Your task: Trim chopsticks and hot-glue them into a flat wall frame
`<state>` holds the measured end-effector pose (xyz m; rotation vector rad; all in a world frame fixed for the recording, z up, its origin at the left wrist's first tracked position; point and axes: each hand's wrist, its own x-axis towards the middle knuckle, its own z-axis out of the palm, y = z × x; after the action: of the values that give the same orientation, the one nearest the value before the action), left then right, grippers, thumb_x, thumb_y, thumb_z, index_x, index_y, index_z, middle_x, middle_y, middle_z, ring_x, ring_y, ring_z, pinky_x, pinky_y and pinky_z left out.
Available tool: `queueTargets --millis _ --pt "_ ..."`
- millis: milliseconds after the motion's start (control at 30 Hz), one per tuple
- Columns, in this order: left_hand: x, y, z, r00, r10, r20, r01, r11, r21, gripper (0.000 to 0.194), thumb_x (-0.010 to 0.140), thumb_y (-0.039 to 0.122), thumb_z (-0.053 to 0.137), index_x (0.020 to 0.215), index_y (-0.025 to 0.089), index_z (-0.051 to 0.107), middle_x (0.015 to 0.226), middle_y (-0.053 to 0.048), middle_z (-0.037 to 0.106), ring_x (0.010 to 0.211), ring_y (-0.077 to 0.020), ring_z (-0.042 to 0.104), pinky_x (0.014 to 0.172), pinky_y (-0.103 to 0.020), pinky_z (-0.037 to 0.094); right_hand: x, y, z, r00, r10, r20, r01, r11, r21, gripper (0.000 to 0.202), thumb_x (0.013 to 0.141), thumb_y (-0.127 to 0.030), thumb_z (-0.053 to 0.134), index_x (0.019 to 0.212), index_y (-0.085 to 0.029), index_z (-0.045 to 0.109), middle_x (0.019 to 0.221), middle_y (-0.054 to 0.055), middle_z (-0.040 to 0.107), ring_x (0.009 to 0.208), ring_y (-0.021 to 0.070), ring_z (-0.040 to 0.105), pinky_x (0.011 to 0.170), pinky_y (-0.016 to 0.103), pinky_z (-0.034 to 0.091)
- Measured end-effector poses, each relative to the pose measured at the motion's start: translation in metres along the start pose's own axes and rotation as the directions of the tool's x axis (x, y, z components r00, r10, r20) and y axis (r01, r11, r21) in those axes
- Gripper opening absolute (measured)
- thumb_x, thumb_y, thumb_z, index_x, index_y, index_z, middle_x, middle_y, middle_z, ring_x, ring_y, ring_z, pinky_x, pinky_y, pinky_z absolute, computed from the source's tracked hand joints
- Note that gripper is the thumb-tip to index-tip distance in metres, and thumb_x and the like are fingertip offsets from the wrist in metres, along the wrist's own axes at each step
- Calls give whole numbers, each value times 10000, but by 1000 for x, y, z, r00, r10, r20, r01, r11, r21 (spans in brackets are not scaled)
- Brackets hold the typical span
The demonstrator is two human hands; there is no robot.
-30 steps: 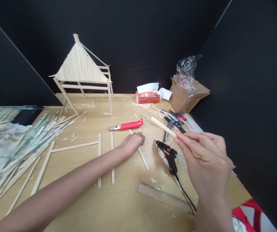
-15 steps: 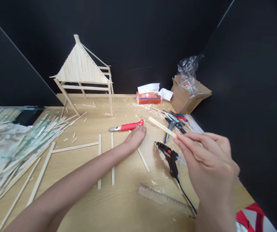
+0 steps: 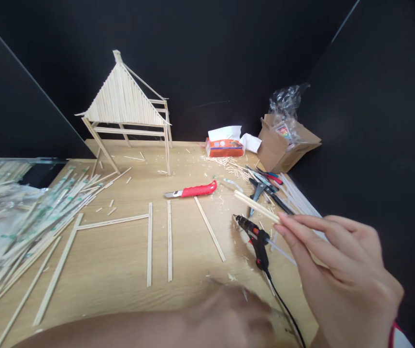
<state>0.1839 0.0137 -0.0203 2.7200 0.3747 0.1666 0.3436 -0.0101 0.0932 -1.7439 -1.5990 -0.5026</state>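
The right hand [image 3: 345,270] holds slim, straight wooden sticks [image 3: 256,207] in a closed pinch above the wood-grain counter [image 3: 120,261], near the black glue gun [image 3: 256,241]; the gripped ends are concealed. The left hand [image 3: 232,311] is blurred at the lower edge; its opening and contents cannot be determined. A ridged triangular panel [image 3: 122,99] partly hides the stick frame [image 3: 166,147] behind.

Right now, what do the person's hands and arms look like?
The left hand and right hand look ungloved. The left forearm is sleeveless. No ring shows on the right hand; the left is too blurred. Red cloth shows near the right wrist.
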Motion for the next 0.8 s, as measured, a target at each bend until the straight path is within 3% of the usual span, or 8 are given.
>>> queueTargets --millis 33,100,133,200,367,533,700,800 --pt "1 -10 -2 995 -92 -37 93 995 22 364 935 297 359 1269 298 504 1253 -44 605 1087 -152 595 890 -278 514 0 -1 2 1000 -15 14 15 1000 7 195 817 -180 666 992 -261 700 925 19 686 872 213 522 776 376 437" --pt "4 -32 -4 911 -377 -168 394 915 84 403 943 244 336 1309 131 460 1331 -174 524 1202 -227 523 977 -376 460 0 -2 9 998 -51 44 50 999 22 174 829 -182 652 983 -246 701 906 25 683 860 208 511 766 365 440" --pt "6 -42 -3 872 -445 -204 471 876 101 466 937 274 365 1338 40 402 1380 -258 435 1276 -301 439 1010 -466 414 0 -3 13 996 -67 54 65 997 30 165 835 -184 643 979 -240 702 897 28 680 855 206 502 758 359 440" --pt "10 -58 4 811 -528 -254 573 803 161 636 885 423 478 1361 16 364 1431 -286 339 1339 -352 320 1047 -499 361 0 -6 25 993 -89 78 86 995 49 157 846 -186 627 976 -233 702 886 33 672 855 206 486 752 353 440" --pt "28 -63 20 865 -481 -144 502 842 199 698 897 483 416 1382 -11 332 1463 -271 269 1380 -329 209 1102 -461 289 -3 -13 52 979 -93 180 72 990 119 165 870 -182 586 973 -240 702 877 32 659 873 210 465 780 356 440" --pt "38 -58 15 914 -397 -78 405 898 170 603 904 433 415 1352 29 405 1433 -225 370 1371 -311 254 1116 -457 259 -3 -20 86 925 -121 360 66 985 160 181 878 -161 562 943 -252 704 902 28 644 912 216 447 798 341 418" --pt "9 -61 9 903 -418 -101 430 884 182 477 920 221 370 1341 2 409 1429 -234 365 1358 -302 283 1124 -449 255 -3 -26 128 810 -221 543 169 975 144 187 876 -142 542 829 -233 699 884 53 629 912 228 452 776 346 376" --pt "-21 -67 3 873 -462 -158 488 823 291 481 845 21 324 1310 -25 440 1405 -243 392 1325 -282 355 1097 -405 329 -4 -25 149 785 -242 570 206 970 128 176 865 -136 553 800 -221 692 859 58 623 915 233 452 789 349 355"
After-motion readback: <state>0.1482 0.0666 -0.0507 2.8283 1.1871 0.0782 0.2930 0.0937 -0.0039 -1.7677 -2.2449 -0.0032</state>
